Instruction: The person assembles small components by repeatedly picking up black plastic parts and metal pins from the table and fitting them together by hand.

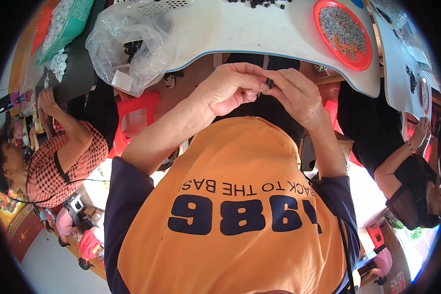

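Note:
In front of my chest, just off the table's near edge, my two hands meet at the fingertips. Between them is a small black cylindrical part (269,83). My left hand (232,88) pinches it from one side with thumb and forefinger. From the other side, the thumb and fingers of my right hand (296,95) close on it, hiding much of its shape. Beyond the hands, a loose group of similar black parts (259,4) lies at the table's far side. A red round tray (320,30) at the right holds many small silvery metal pieces and a few orange ones.
The white table (220,36) has a curved blue edge. A clear plastic bag (154,54) with black parts sits at its left. Farther left stands a green basket (68,34) of white pieces. Co-workers sit on both sides; a red stool (132,110) is at the left.

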Demonstrator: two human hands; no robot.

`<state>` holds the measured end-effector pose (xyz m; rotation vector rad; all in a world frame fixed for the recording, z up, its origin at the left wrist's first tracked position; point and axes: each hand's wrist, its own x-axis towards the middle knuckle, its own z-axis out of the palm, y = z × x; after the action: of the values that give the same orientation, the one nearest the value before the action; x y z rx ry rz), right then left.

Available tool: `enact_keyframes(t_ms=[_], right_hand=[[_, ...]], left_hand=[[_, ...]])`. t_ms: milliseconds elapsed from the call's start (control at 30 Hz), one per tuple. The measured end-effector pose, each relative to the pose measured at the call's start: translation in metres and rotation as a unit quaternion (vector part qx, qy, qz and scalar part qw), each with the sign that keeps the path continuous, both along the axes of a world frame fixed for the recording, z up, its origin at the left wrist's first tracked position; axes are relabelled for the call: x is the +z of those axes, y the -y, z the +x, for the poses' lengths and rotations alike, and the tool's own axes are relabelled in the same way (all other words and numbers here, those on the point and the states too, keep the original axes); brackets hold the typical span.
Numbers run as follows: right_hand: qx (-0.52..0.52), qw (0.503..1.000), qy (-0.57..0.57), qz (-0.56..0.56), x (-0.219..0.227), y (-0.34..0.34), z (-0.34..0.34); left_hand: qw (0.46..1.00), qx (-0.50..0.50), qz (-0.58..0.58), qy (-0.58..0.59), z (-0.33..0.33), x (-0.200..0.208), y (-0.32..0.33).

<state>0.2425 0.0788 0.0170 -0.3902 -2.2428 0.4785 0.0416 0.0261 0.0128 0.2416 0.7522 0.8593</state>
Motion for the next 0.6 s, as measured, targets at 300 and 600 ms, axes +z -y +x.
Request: enact_keyframes(t_ms=[300,600], right_hand=[[-0.003,0.999,0.003,-0.049,-0.001,-0.001,-0.005],[-0.063,0.996,-0.022,-0.065,-0.006,0.003,-0.011]], left_hand=[[0.999,-0.002,0.023,0.029,-0.008,-0.002,-0.01],[0.993,0.059,0.031,0.097,0.012,-0.03,-0.006]])
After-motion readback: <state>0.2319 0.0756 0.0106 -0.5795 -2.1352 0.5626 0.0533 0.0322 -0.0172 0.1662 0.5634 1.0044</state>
